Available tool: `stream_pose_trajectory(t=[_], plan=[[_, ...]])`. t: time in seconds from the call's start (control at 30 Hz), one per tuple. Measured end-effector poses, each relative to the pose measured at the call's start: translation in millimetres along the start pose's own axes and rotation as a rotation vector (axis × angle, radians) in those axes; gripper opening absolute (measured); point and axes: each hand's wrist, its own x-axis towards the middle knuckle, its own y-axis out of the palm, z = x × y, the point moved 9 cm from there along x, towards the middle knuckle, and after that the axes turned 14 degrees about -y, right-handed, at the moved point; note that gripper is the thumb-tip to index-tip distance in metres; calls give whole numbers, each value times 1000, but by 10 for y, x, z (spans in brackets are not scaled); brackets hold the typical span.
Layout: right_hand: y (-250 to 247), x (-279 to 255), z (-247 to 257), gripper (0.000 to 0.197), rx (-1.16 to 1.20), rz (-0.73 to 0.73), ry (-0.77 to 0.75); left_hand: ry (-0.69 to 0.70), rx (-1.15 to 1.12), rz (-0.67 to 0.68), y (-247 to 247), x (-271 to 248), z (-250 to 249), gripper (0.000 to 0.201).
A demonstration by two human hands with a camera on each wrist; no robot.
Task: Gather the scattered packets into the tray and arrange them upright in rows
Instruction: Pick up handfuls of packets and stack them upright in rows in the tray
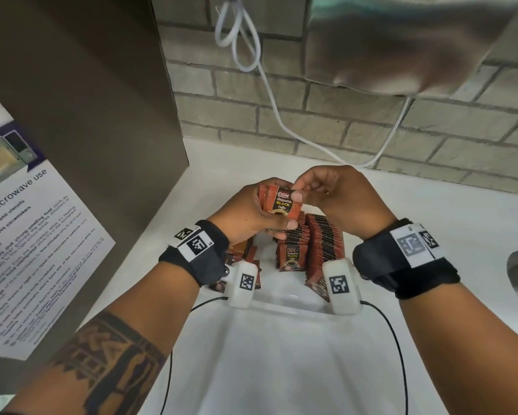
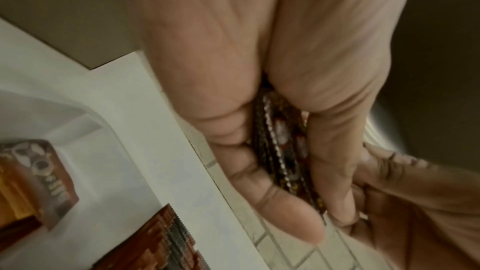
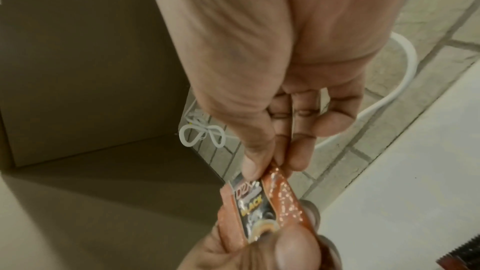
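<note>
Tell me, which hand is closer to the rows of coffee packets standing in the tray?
Left. The left hand holds a stack of packets right above the rows; the right hand pinches the stack's top, higher and farther back.

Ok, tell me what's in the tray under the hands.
The tray holds coffee packets upright in rows, and looser ones at its left. The left hand and right hand cover the far ends.
</note>
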Motion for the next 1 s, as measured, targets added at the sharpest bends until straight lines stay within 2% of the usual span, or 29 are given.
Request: stream_pose_trajectory(t=[0.23,0.37,0.43,0.5,0.57,0.7,0.83,1.0], plan=[[34,-100,-68,5,-86,63,2,7,130,-97,1,47,114,46],[68,-156,-143,7,-247,152,15,-48,362,-134,-37,49,270,54],[73,-183,-242,10,-303,195,47,-130,549,-222,-154,11,333,61],[101,-233,-358,15,-356,232,69,-261,751,-288,-300,-49,426,55],[158,-296,-504,14,-375,261,103,-352,920,-231,-331,-108,527,46],[340,-413,-800,9,-396,295,178,-436,1080,-15,-79,-202,674,36],[463,-483,-982,18,-441,306,206,-490,1155,127,272,-123,856,40],[513,-533,-1079,14,-527,378,278,-530,1255,207,480,103,1069,42]])
